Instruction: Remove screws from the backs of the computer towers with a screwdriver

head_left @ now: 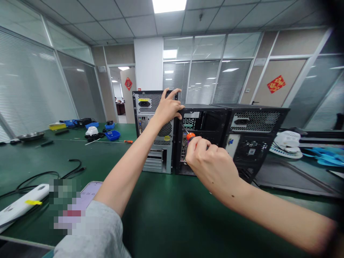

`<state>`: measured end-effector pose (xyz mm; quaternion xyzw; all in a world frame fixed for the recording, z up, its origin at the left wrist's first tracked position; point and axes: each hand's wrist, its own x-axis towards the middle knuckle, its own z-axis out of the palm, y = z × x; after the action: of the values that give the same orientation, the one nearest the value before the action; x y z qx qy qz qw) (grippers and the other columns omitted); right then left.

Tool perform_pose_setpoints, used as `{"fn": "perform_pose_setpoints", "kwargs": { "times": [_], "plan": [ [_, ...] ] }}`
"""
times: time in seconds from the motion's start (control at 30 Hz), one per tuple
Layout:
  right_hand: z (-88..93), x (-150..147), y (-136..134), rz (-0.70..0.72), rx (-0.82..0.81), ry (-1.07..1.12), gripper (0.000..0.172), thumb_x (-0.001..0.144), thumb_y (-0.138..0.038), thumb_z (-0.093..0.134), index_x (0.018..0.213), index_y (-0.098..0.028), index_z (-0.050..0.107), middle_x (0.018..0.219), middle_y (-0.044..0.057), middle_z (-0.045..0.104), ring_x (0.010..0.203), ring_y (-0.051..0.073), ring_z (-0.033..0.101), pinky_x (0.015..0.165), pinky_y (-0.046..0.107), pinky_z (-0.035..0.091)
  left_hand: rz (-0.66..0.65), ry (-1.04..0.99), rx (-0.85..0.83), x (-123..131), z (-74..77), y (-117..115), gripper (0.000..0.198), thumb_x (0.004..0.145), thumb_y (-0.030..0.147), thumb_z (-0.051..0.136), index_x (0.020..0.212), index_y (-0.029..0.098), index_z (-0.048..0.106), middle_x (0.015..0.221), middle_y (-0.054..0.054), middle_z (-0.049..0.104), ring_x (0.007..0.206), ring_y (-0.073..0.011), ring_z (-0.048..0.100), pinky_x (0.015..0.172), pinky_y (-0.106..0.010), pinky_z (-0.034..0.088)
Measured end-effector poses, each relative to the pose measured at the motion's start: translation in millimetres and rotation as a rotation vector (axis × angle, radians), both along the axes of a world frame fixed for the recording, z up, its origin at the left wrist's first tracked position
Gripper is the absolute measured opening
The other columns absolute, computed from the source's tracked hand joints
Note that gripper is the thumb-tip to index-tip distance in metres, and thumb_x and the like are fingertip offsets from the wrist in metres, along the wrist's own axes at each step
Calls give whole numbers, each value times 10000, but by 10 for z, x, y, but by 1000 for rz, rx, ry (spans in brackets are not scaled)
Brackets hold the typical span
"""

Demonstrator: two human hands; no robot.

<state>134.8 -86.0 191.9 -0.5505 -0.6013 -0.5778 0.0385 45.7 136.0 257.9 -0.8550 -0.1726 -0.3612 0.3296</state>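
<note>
Three computer cases stand side by side on the green table, their rear panels toward me: a grey-backed computer case point(168, 157) at left, a black computer case point(206, 139) in the middle and another black computer case point(251, 143) at right. My left hand point(170, 107) rests against the upper right edge of the left case, fingers spread, thumb near the middle case's corner. In my closed right hand point(212, 157) is a screwdriver point(190, 136) with an orange and dark handle. Its thin shaft points up and left at the middle case's left rear edge; I cannot tell whether the tip touches a screw.
On the green table point(161, 211) at left lie a white power strip point(24, 204), black cables point(72, 172) and a phone point(90, 193). Blue trays point(112, 135) and an orange-handled tool point(128, 141) sit farther back. At right are a white device point(287, 141) and blue items point(326, 154).
</note>
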Motion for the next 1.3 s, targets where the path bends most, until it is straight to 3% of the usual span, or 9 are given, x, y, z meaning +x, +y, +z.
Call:
{"fn": "perform_pose_setpoints", "kwargs": {
  "times": [0.2,0.4,0.7,1.07,1.3],
  "plan": [
    [44,-83,25,70,28,-36,265,778,-9,377,578,-105,523,478,32,440,475,137,412,468,263,159,-11,-9,1,-8,-5,6,175,776,293,533,872,234,667,927,-50,660,1286,-295,269,1076,-528,84],
    [87,-197,59,87,-12,41,276,743,33,371,556,-107,516,464,45,468,476,149,457,452,255,172,-32,-13,-2,-15,-9,28,170,777,294,531,861,226,664,936,-53,660,1285,-295,270,1078,-522,83],
    [91,-174,85,13,-85,270,252,735,12,357,616,-81,559,485,91,538,470,192,541,424,236,164,-31,-24,-13,4,-30,67,173,762,283,545,874,240,669,913,-42,665,1290,-298,259,1082,-520,69],
    [-98,-142,113,-11,-56,431,219,820,-108,361,697,-78,539,527,106,580,420,191,574,366,222,222,-4,0,-30,-1,-12,24,186,748,265,556,888,236,676,829,-52,665,1291,-307,255,1071,-544,61],
    [22,-17,78,-30,-159,586,216,835,-226,388,740,-101,536,573,126,617,521,244,621,399,253,318,-27,-6,-7,2,-13,32,176,761,268,537,871,241,672,863,-52,667,1284,-311,266,1071,-547,70]
  ]
}}
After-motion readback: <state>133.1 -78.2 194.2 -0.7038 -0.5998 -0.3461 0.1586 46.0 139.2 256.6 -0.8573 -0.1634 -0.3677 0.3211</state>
